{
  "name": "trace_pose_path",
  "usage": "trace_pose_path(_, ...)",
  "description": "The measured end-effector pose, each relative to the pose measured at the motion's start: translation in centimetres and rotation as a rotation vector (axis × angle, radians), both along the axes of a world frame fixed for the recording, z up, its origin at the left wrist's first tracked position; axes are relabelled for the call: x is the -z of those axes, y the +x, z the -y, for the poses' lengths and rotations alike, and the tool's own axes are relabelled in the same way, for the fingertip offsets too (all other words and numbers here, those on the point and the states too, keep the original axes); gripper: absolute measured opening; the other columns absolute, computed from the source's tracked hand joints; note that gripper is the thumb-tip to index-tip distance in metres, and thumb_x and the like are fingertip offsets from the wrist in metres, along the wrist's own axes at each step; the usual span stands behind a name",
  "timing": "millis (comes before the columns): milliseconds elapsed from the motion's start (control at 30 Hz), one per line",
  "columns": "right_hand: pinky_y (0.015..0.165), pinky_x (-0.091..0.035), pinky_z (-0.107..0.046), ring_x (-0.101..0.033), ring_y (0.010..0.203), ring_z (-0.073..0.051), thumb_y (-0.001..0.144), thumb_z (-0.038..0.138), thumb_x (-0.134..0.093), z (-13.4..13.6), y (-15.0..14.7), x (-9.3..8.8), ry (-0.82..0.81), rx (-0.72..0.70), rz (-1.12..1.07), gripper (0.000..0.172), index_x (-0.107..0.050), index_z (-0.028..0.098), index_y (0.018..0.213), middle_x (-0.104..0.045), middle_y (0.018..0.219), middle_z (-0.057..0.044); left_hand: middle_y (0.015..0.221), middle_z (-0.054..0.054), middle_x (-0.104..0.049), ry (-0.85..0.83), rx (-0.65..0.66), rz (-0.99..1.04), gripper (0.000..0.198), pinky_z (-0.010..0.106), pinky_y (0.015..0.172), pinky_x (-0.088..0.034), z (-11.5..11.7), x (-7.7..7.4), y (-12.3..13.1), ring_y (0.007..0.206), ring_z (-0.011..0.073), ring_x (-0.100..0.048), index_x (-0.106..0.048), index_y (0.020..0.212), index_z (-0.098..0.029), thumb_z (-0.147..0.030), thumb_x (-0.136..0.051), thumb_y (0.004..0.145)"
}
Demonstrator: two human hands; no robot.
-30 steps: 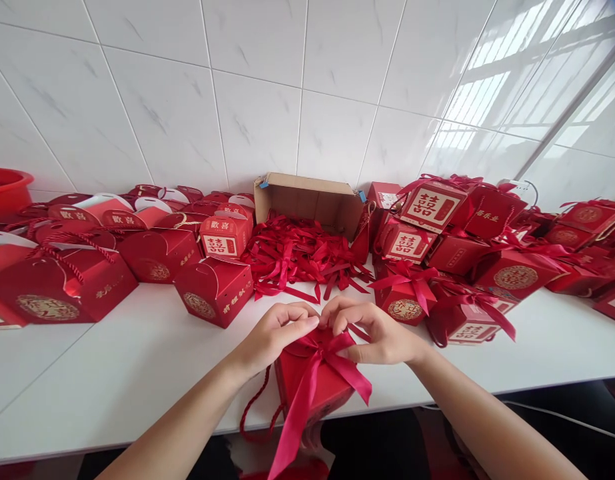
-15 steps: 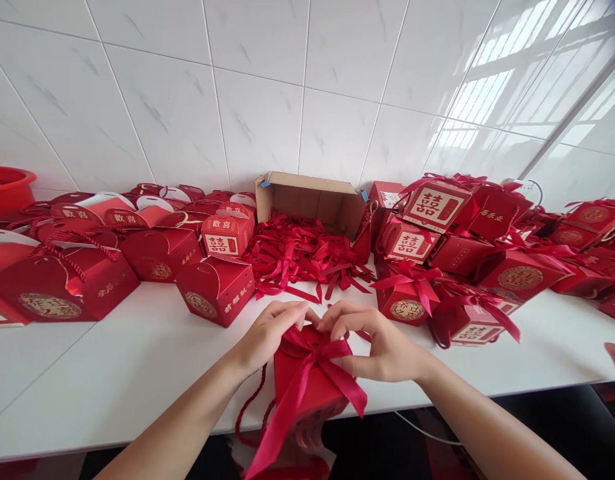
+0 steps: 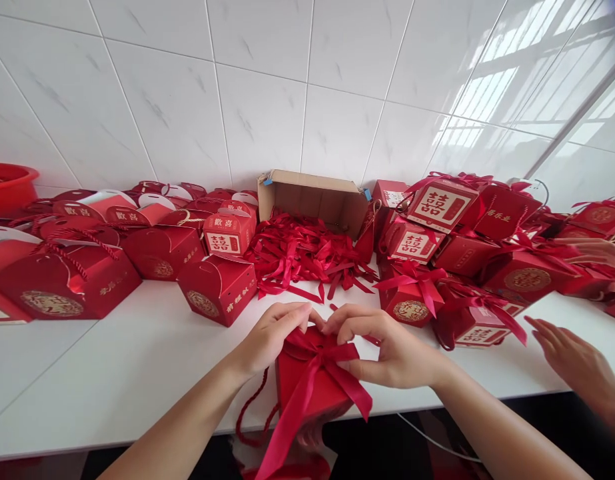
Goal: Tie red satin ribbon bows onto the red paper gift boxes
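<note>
A tiled wall [image 3: 267, 107] rises beyond everything, and the white table [image 3: 137, 373] runs under the hands and out to both sides of them. To the right of the grip, tied boxes [image 3: 442, 203] are piled on one another, several with bows; to the left, plain boxes [image 3: 64, 283] stand in rows. The carton [image 3: 312, 179] lies straight beyond the grip, between both groups, and a heap of ribbons [image 3: 307, 257] spills from it towards the fingers. Far left of the grip is a red tub [image 3: 10, 190].

The box [image 3: 330, 397] is directly under the two hands, at the table's near edge. The left hand [image 3: 274, 337] bends over its left side, thumb lying along the curled fingers, tips at the far edge; what they pinch cannot be told. The right hand [image 3: 387, 347] arches over the other side, fingertips close by the left ones, thumb apart at the bow; whether it pinches is hidden. Well right of the grip, another person's hand [image 3: 580, 367] is over the table, fingers stretched.

The bow [image 3: 320, 358] sits on the box between the hands, tails hanging towards the person. A twisted cord [image 3: 238, 420] loops out below the left hand.
</note>
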State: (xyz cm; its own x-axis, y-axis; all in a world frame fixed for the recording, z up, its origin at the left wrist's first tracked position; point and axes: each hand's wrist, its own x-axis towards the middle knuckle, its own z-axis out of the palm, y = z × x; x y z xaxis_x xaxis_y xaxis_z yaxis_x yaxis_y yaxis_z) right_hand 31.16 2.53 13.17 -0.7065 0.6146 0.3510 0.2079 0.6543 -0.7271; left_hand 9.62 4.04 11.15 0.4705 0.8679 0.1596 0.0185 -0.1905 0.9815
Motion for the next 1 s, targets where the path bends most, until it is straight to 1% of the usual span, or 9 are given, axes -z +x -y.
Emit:
trace_pose_path(133, 0.088, -0.05, -0.033, -0.061, 0.099, -0.018, 0.075, 0.007, -0.065, -0.1, 0.1, 0.3, 0.0, -0.016, -0.025, 0.019, -0.057, 0.019, 0.087, -0.063, 0.107, -0.009, 0.081, -0.001, -0.069, 0.01, 0.024, 0.026, 0.037, 0.022, 0.078, -0.042, 0.0, 0.1, -0.1, 0.078, 0.0147, -0.058, -0.043, 0.059, -0.019, -0.036, -0.042, 0.092)
trace_pose_path(300, 0.088, -0.05, -0.034, -0.061, 0.1, -0.018, 0.075, 0.007, -0.064, -0.2, 0.1, 0.4, 0.009, -0.021, -0.007, 0.018, -0.058, 0.019, 0.086, -0.063, 0.107, -0.009, 0.082, 0.0, -0.068, 0.052, 0.034, -0.023, 0.039, 0.023, 0.078, -0.04, 0.0, 0.1, -0.1, 0.081, 0.0155, -0.057, -0.055, 0.061, -0.018, -0.036, -0.042, 0.093)
trace_pose_path(433, 0.09, -0.049, -0.033, -0.06, 0.101, -0.018, 0.075, 0.008, -0.065, -0.1, 0.2, 0.3, 0.002, -0.022, 0.004, 0.017, -0.058, 0.018, 0.086, -0.063, 0.108, -0.009, 0.081, 0.001, -0.067, 0.061, 0.023, -0.059, 0.039, 0.023, 0.076, -0.041, 0.1, 0.0, -0.1, 0.078, 0.0155, -0.056, -0.061, 0.066, -0.018, -0.038, -0.041, 0.094)
trace_pose_path(567, 0.09, -0.049, -0.034, -0.06, 0.102, -0.018, 0.077, 0.01, -0.065, -0.3, 0.3, 0.2, -0.012, -0.051, 0.013, 0.015, -0.057, 0.018, 0.086, -0.062, 0.109, -0.01, 0.081, 0.001, -0.067, 0.067, 0.018, -0.069, 0.04, 0.023, 0.076, -0.042, 0.1, 0.0, -0.1, 0.077, 0.0156, -0.056, -0.061, 0.066, -0.017, -0.038, -0.04, 0.093)
trace_pose_path(700, 0.09, -0.049, -0.035, -0.06, 0.102, -0.019, 0.079, 0.011, -0.066, -0.6, 0.4, 0.2, -0.017, -0.069, -0.019, 0.014, -0.056, 0.018, 0.085, -0.062, 0.109, -0.011, 0.084, 0.002, -0.068, 0.083, 0.004, -0.078, 0.039, 0.024, 0.081, -0.04, 0.1, 0.0, 0.0, 0.083, 0.0167, -0.058, -0.058, 0.064, -0.017, -0.036, -0.04, 0.093)
trace_pose_path(867, 0.091, -0.048, -0.036, -0.06, 0.103, -0.019, 0.08, 0.014, -0.066, -0.5, 0.7, 0.3, 0.016, -0.069, -0.068, 0.014, -0.054, 0.018, 0.087, -0.062, 0.107, -0.012, 0.086, 0.002, -0.069, 0.095, 0.003, -0.076, 0.041, 0.025, 0.082, -0.041, 0.1, 0.1, -0.2, 0.085, 0.0174, -0.059, -0.054, 0.059, -0.017, -0.037, -0.041, 0.093)
trace_pose_path(933, 0.092, -0.047, -0.037, -0.059, 0.105, -0.02, 0.081, 0.015, -0.067, -0.4, 0.9, 0.2, 0.0, -0.065, -0.065, 0.014, -0.054, 0.019, 0.086, -0.061, 0.11, -0.011, 0.087, 0.002, -0.069, 0.092, 0.006, -0.062, 0.041, 0.026, 0.083, -0.041, 0.1, 0.2, -0.3, 0.087, 0.0179, -0.059, -0.055, 0.06, -0.017, -0.037, -0.041, 0.093)
trace_pose_path(1000, 0.095, -0.045, -0.037, -0.057, 0.108, -0.02, 0.081, 0.017, -0.067, -0.3, 1.1, 0.1, -0.039, -0.053, -0.04, 0.013, -0.055, 0.019, 0.086, -0.058, 0.115, -0.011, 0.089, 0.004, -0.07, 0.092, 0.024, -0.05, 0.039, 0.027, 0.086, -0.041, -0.1, 0.2, -0.3, 0.09, 0.0192, -0.06, -0.061, 0.066, -0.017, -0.037, -0.042, 0.094)
